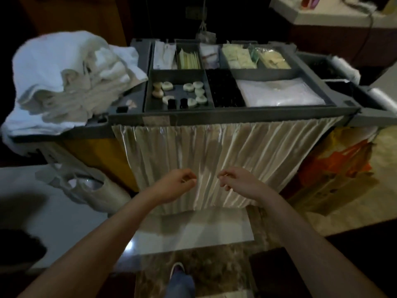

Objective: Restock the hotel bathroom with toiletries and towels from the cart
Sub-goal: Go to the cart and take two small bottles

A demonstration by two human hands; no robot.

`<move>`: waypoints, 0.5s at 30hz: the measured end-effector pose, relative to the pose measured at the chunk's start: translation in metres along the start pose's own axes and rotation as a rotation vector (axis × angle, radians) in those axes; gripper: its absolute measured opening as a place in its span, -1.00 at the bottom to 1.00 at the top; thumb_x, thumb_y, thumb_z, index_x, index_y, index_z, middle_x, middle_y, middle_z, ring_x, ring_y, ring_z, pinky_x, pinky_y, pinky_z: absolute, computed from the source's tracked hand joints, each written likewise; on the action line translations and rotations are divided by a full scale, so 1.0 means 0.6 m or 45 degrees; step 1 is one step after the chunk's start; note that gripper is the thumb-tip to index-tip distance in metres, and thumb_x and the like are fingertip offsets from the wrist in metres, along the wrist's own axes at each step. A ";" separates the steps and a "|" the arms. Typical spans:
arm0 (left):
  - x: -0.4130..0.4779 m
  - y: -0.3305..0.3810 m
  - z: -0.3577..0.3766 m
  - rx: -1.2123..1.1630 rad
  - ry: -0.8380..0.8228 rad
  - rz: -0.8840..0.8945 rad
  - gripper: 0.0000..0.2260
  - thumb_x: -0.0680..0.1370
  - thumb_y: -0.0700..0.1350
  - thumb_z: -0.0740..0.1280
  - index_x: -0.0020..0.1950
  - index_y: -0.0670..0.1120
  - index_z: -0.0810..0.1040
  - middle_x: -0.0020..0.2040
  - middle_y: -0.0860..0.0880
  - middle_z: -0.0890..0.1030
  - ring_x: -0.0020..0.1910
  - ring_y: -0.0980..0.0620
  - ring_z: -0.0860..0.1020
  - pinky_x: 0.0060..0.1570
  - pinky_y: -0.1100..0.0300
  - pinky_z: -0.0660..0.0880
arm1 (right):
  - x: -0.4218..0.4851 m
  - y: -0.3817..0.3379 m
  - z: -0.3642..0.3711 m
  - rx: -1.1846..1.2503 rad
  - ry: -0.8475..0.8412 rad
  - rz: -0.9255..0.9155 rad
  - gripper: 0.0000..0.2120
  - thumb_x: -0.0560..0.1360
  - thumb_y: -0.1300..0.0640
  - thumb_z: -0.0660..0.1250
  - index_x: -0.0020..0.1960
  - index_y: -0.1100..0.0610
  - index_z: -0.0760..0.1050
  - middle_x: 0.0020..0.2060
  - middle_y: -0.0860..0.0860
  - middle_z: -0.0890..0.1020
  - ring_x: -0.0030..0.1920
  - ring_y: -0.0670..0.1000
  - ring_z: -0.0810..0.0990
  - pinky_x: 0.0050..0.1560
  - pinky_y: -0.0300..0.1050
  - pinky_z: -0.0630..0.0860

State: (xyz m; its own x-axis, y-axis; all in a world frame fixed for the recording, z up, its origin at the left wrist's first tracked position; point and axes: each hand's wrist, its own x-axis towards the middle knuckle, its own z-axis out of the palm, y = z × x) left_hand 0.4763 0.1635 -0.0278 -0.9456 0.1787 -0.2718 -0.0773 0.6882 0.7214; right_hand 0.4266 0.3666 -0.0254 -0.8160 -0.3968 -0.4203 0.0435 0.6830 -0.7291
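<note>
The housekeeping cart's grey top tray has several compartments. One holds small round soaps and little dark bottles. Others hold sachets, yellow packets and a clear plastic bag. A heap of white towels lies on the cart's left end. A cream satin curtain covers the cart's front. My left hand and my right hand are close together at the curtain's middle, low down. Each has curled fingers that seem to pinch a fold.
A yellow linen bag hangs on the cart's left, with a white plastic bag below it. Orange and brown bags hang on the right. A counter stands at the back right. My shoe is on the marble floor.
</note>
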 end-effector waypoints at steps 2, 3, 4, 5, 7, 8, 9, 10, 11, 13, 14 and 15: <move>0.034 0.008 -0.050 0.012 -0.004 0.053 -0.79 0.59 -0.12 0.21 0.17 -0.14 0.51 -0.02 -0.04 0.56 0.02 0.02 0.54 0.06 0.17 0.44 | 0.033 -0.032 -0.025 -0.020 0.032 -0.032 -0.84 0.56 0.16 0.18 0.06 0.11 0.51 -0.13 0.02 0.61 -0.22 -0.09 0.55 -0.25 -0.31 0.41; 0.050 0.011 -0.073 0.015 -0.006 0.077 -0.80 0.59 -0.11 0.21 0.16 -0.13 0.51 -0.03 -0.02 0.55 0.02 0.02 0.54 0.07 0.16 0.45 | 0.049 -0.047 -0.039 -0.037 0.041 -0.050 -0.84 0.56 0.18 0.18 0.04 0.12 0.52 -0.15 0.02 0.60 -0.23 -0.10 0.55 -0.27 -0.32 0.40; 0.067 0.012 -0.096 0.019 0.000 0.101 -0.81 0.59 -0.11 0.21 0.16 -0.12 0.51 -0.04 -0.01 0.55 0.02 0.01 0.55 0.07 0.16 0.46 | 0.064 -0.060 -0.052 -0.048 0.051 -0.069 -0.83 0.56 0.21 0.17 0.04 0.15 0.52 -0.15 0.04 0.60 -0.23 -0.08 0.56 -0.28 -0.33 0.41; 0.082 0.014 -0.119 0.023 0.016 0.125 -0.81 0.59 -0.11 0.22 0.15 -0.11 0.51 -0.04 0.00 0.56 0.02 0.02 0.55 0.05 0.18 0.45 | 0.080 -0.072 -0.065 -0.046 0.063 -0.087 -0.83 0.55 0.23 0.17 0.04 0.17 0.52 -0.15 0.06 0.60 -0.22 -0.04 0.56 -0.28 -0.33 0.42; 0.114 0.016 -0.165 0.018 0.067 0.153 -0.82 0.59 -0.09 0.21 0.15 -0.07 0.51 -0.05 0.04 0.57 0.00 0.06 0.56 -0.02 0.22 0.45 | 0.112 -0.094 -0.092 -0.034 0.089 -0.122 -0.84 0.55 0.23 0.18 0.01 0.15 0.53 -0.18 0.06 0.60 -0.20 0.01 0.58 -0.18 -0.24 0.46; 0.130 0.017 -0.185 0.010 0.090 0.156 -0.83 0.59 -0.08 0.21 0.14 -0.04 0.51 -0.07 0.08 0.57 -0.02 0.09 0.55 -0.05 0.25 0.46 | 0.128 -0.106 -0.106 -0.033 0.102 -0.145 -0.85 0.55 0.22 0.19 -0.01 0.13 0.53 -0.20 0.03 0.60 -0.21 0.01 0.59 -0.14 -0.18 0.48; 0.145 0.018 -0.203 0.001 0.110 0.161 -0.85 0.60 -0.07 0.20 0.13 0.00 0.50 -0.08 0.11 0.57 -0.04 0.13 0.56 -0.07 0.27 0.46 | 0.144 -0.117 -0.118 -0.028 0.111 -0.168 -0.86 0.54 0.20 0.21 -0.03 0.09 0.54 -0.22 -0.01 0.61 -0.23 -0.02 0.59 -0.11 -0.13 0.49; 0.161 0.016 -0.218 -0.007 0.133 0.160 -0.87 0.60 -0.06 0.20 0.10 0.05 0.49 -0.08 0.12 0.57 -0.06 0.17 0.56 -0.08 0.27 0.48 | 0.162 -0.129 -0.129 -0.016 0.112 -0.192 -0.87 0.55 0.18 0.21 -0.04 0.07 0.54 -0.24 -0.03 0.61 -0.26 -0.05 0.58 -0.10 -0.11 0.51; 0.175 0.016 -0.231 -0.019 0.159 0.155 -0.89 0.59 -0.06 0.21 0.08 0.08 0.48 -0.08 0.13 0.58 -0.07 0.19 0.57 -0.08 0.26 0.50 | 0.179 -0.140 -0.139 -0.004 0.100 -0.212 -0.88 0.56 0.17 0.21 -0.04 0.06 0.52 -0.24 -0.04 0.61 -0.27 -0.08 0.58 -0.12 -0.12 0.52; 0.203 0.014 -0.249 -0.035 0.211 0.136 -0.90 0.59 -0.07 0.21 0.05 0.10 0.48 -0.07 0.13 0.58 -0.05 0.18 0.58 -0.04 0.23 0.52 | 0.211 -0.162 -0.159 -0.018 0.058 -0.234 -0.88 0.58 0.14 0.19 0.04 0.05 0.49 -0.19 -0.05 0.61 -0.25 -0.12 0.58 -0.16 -0.22 0.51; 0.216 0.013 -0.257 -0.030 0.235 0.126 -0.90 0.59 -0.07 0.21 0.05 0.08 0.49 -0.06 0.11 0.59 -0.03 0.15 0.58 0.00 0.20 0.52 | 0.227 -0.172 -0.168 -0.034 0.039 -0.247 -0.87 0.59 0.11 0.19 0.07 0.04 0.48 -0.16 -0.05 0.61 -0.23 -0.12 0.59 -0.15 -0.23 0.51; 0.228 0.014 -0.265 -0.014 0.256 0.116 -0.89 0.59 -0.08 0.21 0.06 0.05 0.51 -0.04 0.08 0.59 -0.01 0.12 0.58 0.02 0.18 0.52 | 0.244 -0.180 -0.177 -0.052 0.026 -0.269 -0.87 0.59 0.10 0.19 0.08 0.03 0.48 -0.14 -0.06 0.61 -0.21 -0.10 0.60 -0.12 -0.21 0.51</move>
State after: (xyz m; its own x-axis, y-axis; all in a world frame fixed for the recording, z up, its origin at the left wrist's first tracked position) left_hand 0.2960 0.0823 0.0423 -0.9928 0.0947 -0.0735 0.0086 0.6678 0.7443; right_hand 0.2412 0.3002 0.0491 -0.8159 -0.5218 -0.2490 -0.1531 0.6104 -0.7772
